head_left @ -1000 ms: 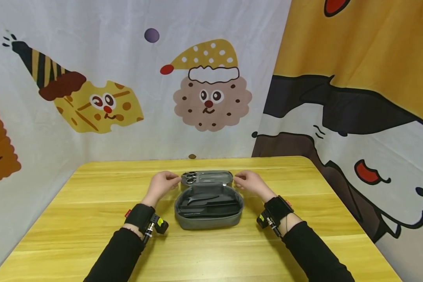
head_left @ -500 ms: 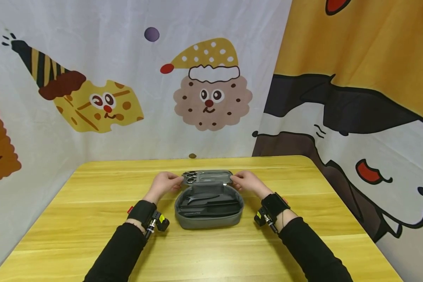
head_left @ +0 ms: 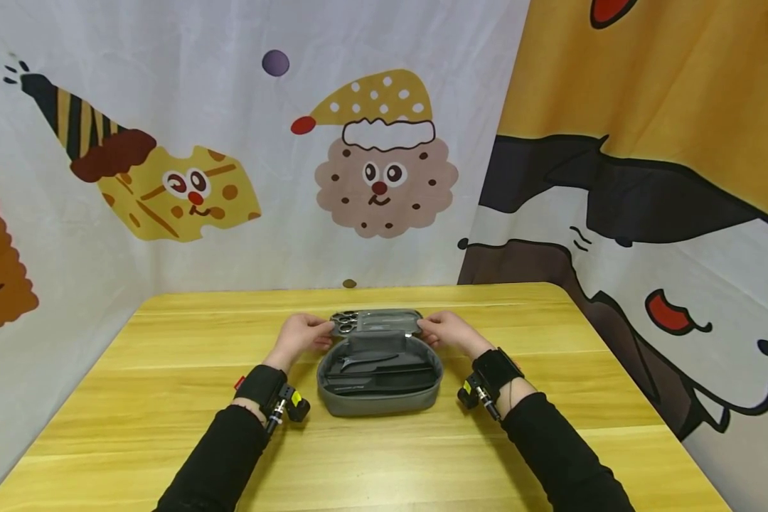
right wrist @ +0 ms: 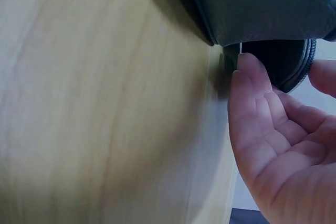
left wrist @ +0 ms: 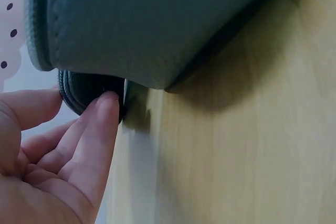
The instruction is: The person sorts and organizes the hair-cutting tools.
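A grey zip case [head_left: 379, 407] lies unzipped on the table, its lid [head_left: 387, 323] folded back behind the body. Scissors [head_left: 345, 321] show their finger loops at the left of the lid, partly under a see-through pocket. Inside the body are a hair clip [head_left: 365, 361] and long dark tools whose kind is unclear. My left hand [head_left: 299, 336] pinches the lid's left end, thumb on its zipped rim and fingers underneath, as the left wrist view shows. At the right end, my right hand [head_left: 451, 331] grips the lid likewise, with fingers [right wrist: 252, 77] under it.
The yellow wood-grain table [head_left: 166, 398] runs back to a printed curtain [head_left: 230, 128] with cartoon figures. Another curtain [head_left: 646, 107] hangs along the right side. Each wrist wears a black strap with a small camera [head_left: 296, 408].
Both hands have moved slightly inward, from the lid's outer edges to a hold on its two ends. The case body has stayed in place.
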Demonstrator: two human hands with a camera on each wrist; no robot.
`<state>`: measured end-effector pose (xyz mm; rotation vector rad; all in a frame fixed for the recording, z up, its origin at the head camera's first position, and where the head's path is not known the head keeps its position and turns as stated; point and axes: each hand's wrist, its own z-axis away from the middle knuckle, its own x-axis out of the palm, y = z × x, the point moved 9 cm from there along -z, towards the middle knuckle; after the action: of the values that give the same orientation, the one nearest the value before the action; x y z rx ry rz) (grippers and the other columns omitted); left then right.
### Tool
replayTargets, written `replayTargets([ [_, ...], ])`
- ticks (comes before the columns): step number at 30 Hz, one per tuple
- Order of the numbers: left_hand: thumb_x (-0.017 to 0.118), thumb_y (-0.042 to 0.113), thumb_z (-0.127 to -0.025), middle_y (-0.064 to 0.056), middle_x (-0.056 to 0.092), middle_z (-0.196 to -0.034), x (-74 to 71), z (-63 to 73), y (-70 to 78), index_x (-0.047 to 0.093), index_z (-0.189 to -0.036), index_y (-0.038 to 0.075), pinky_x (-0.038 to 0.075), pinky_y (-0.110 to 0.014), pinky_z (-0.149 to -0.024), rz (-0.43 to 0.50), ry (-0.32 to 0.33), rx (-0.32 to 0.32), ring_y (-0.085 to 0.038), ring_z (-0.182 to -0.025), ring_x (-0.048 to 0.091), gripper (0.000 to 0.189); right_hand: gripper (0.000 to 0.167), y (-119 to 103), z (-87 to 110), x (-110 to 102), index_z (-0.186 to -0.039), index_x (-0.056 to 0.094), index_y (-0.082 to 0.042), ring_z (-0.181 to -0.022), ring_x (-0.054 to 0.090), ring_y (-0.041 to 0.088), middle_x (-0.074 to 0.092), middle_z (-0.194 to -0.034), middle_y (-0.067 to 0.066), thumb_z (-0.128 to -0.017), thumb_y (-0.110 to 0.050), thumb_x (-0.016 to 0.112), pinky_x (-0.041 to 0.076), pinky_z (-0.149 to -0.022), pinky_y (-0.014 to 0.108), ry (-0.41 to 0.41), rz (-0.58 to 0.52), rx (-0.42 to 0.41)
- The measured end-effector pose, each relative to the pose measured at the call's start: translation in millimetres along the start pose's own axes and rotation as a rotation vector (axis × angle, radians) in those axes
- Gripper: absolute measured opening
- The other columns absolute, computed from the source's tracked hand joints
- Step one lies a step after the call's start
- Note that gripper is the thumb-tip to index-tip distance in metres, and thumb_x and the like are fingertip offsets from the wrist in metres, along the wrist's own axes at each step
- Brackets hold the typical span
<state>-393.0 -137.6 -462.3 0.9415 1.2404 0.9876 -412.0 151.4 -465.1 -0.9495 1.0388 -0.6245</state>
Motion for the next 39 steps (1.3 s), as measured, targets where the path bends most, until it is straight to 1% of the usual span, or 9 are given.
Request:
replayTargets([
  [5,0.065,0.006,-0.096,-0.028,0.069,-0.105,1.2,-0.9,0.9,0.063,-0.120,-0.015,0.062,-0.036,-0.074,0.003,0.002,0.019,-0.033,-0.084,0.072,0.032,0.030,0.2,-1.5,-0.5,-0.101,0.067,0.007,-0.070,0.053,0.017,0.059,-0.080,0.009,-0.105,-0.019,0.053,0.049,-0.063,0.027,0.006,-0.009,-0.011],
  [9,0.064,0.004,-0.096,-0.031,0.066,-0.111,1.7,-1.2,2.7,0.059,-0.126,-0.016,0.062,-0.038,-0.075,0.002,0.002,0.046,-0.035,-0.085,0.072,0.036,0.029,-0.3,-3.2,-2.0,-0.102,0.068,0.006,-0.072,0.056,0.017,0.063,-0.083,0.008,-0.104,-0.019,0.054,0.050,-0.064,0.027,0.035,0.029,-0.031],
  [14,0.066,0.003,-0.095,-0.031,0.067,-0.109,-0.8,-0.3,5.6,0.051,-0.134,-0.015,0.062,-0.038,-0.074,-0.018,0.029,0.073,-0.034,-0.084,0.072,0.046,0.029,-2.6,-2.1,-4.2,-0.116,0.066,0.008,-0.082,0.065,0.019,0.070,-0.091,0.011,-0.103,-0.017,0.057,0.056,-0.073,0.032,0.083,0.051,-0.050],
  [18,0.068,0.004,-0.093,-0.027,0.068,-0.104,-3.4,0.7,8.8,0.050,-0.137,-0.013,0.062,-0.038,-0.074,-0.041,0.056,0.095,-0.033,-0.083,0.072,0.051,0.031,-3.7,-1.3,-5.0,-0.122,0.061,0.011,-0.088,0.068,0.024,0.069,-0.099,0.016,-0.102,-0.013,0.057,0.058,-0.081,0.038,0.101,-0.010,-0.062],
  [20,0.069,0.004,-0.092,-0.026,0.069,-0.102,-4.4,1.5,10.3,0.050,-0.137,-0.013,0.061,-0.039,-0.075,-0.037,0.065,0.109,-0.033,-0.083,0.072,0.051,0.030,-5.6,-1.3,-6.1,-0.121,0.060,0.012,-0.088,0.068,0.025,0.069,-0.099,0.016,-0.101,-0.010,0.059,0.059,-0.082,0.039,0.113,-0.034,-0.087],
  [25,0.070,-0.001,-0.090,-0.026,0.070,-0.100,-6.6,2.8,13.8,0.055,-0.132,-0.013,0.061,-0.041,-0.077,0.016,0.098,0.150,-0.029,-0.080,0.072,0.047,0.023,-11.3,-1.3,-9.8,-0.114,0.063,0.012,-0.088,0.068,0.030,0.070,-0.094,0.014,-0.097,-0.003,0.061,0.060,-0.080,0.041,0.161,-0.069,-0.148],
  [28,0.071,-0.003,-0.089,-0.026,0.070,-0.099,-8.2,3.4,14.8,0.057,-0.130,-0.012,0.061,-0.041,-0.078,0.067,0.125,0.163,-0.024,-0.076,0.072,0.044,0.025,-12.6,-1.7,-11.6,-0.116,0.062,0.014,-0.091,0.067,0.035,0.069,-0.095,0.015,-0.096,-0.001,0.062,0.059,-0.083,0.045,0.186,-0.093,-0.158],
  [33,0.070,-0.003,-0.090,-0.026,0.070,-0.097,-10.9,4.2,17.4,0.062,-0.124,-0.013,0.062,-0.035,-0.074,0.147,0.157,0.187,-0.017,-0.074,0.070,0.036,0.025,-14.8,-2.5,-14.3,-0.117,0.060,0.016,-0.089,0.067,0.031,0.068,-0.098,0.018,-0.095,0.003,0.061,0.057,-0.087,0.052,0.213,-0.133,-0.193],
  [39,0.068,0.000,-0.092,-0.024,0.071,-0.094,-12.7,6.4,19.8,0.064,-0.115,-0.015,0.061,-0.028,-0.067,0.204,0.205,0.203,-0.010,-0.067,0.067,0.027,0.022,-17.8,-1.5,-17.2,-0.114,0.060,0.016,-0.092,0.064,0.047,0.068,-0.092,0.016,-0.098,0.001,0.059,0.056,-0.085,0.056,0.229,-0.141,-0.248],
])
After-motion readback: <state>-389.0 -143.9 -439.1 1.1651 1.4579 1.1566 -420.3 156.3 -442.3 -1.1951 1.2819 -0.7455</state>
